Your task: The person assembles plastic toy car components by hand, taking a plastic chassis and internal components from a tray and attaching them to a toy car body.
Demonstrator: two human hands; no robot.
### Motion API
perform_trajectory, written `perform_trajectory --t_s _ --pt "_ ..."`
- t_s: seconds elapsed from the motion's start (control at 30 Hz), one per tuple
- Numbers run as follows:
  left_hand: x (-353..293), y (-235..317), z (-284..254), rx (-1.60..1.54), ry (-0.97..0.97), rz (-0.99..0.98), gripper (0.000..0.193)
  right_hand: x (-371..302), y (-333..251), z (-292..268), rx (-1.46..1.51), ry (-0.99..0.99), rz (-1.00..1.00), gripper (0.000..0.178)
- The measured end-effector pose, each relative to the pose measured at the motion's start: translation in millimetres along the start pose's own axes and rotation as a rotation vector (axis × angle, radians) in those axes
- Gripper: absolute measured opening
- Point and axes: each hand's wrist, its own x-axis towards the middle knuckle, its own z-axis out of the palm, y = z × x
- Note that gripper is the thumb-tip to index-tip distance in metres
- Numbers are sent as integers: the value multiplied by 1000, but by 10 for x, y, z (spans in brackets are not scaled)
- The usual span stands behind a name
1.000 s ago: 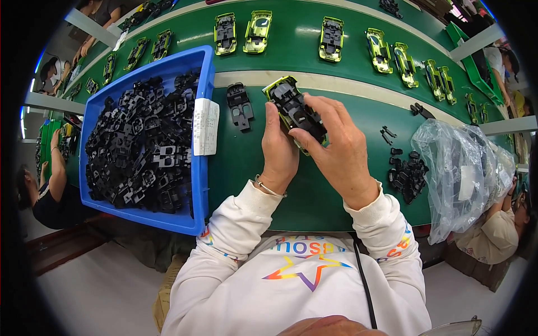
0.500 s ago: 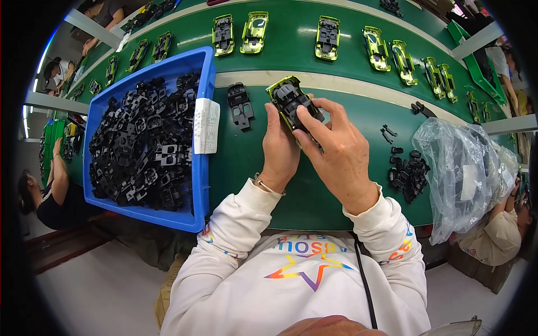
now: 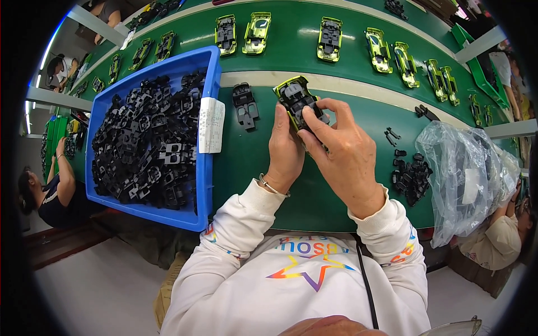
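Observation:
A yellow-green toy car body (image 3: 301, 101) with a black interior piece seated in it is held up between both my hands. My left hand (image 3: 284, 147) is closed around its left side, thumb along the edge. With thumb and fingers, my right hand (image 3: 342, 145) grips its right lower end, the index finger pressing on the black piece. A loose black interior part (image 3: 245, 106) lies on the green table left of the car body. Small black parts (image 3: 412, 178) form a pile to the right of my right hand, with a few thin black pieces (image 3: 392, 135) above it.
A blue bin (image 3: 206, 185) full of black parts stands at the left. Beyond a pale ledge, several yellow-green car bodies (image 3: 329, 39) sit on a green belt. At the right lies a clear plastic bag (image 3: 457, 179). Other people sit at both sides.
The view has shifted slightly, so everything sits a little further right. Both hands keep their hold on the car body, with the right fingers barely changed.

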Motion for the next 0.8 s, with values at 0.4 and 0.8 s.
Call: perform_trajectory --t_s 0.4,0.8 --pt "11 9 25 147 -51 79 38 -41 -4 -12 3 2 -46 34" --pt "-36 -39 95 154 -79 -75 47 376 412 -74 611 -72 355 36"
